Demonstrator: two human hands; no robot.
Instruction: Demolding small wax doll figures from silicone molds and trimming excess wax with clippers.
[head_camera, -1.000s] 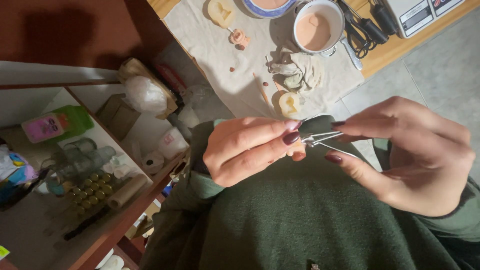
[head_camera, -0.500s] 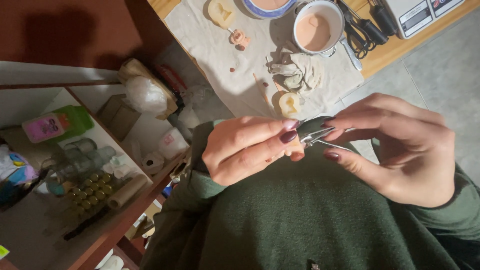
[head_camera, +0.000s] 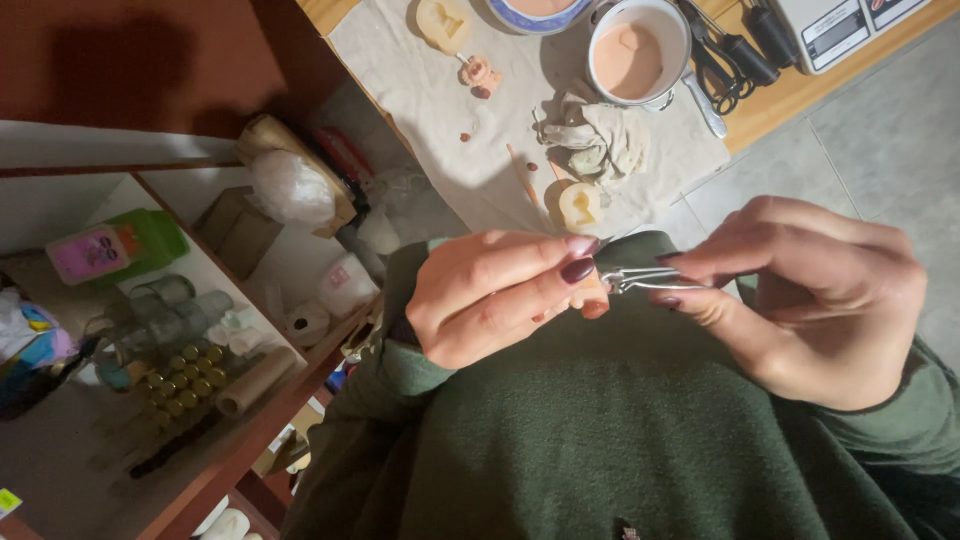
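Left hand (head_camera: 490, 300) pinches small piece (head_camera: 594, 297); right hand (head_camera: 810, 300) holds tweezers (head_camera: 645, 280)

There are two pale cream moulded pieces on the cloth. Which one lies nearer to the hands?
The cream piece at the cloth's near edge, just beyond the left hand. The other cream piece lies at the cloth's far end, beside the blue-rimmed bowl.

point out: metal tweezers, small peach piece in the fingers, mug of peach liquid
metal tweezers (head_camera: 645, 279), head view, on the shafts near the tips.
small peach piece (head_camera: 594, 298), head view, on its lower edge below the thumbnail.
mug of peach liquid (head_camera: 628, 58), head view, on the liquid surface.
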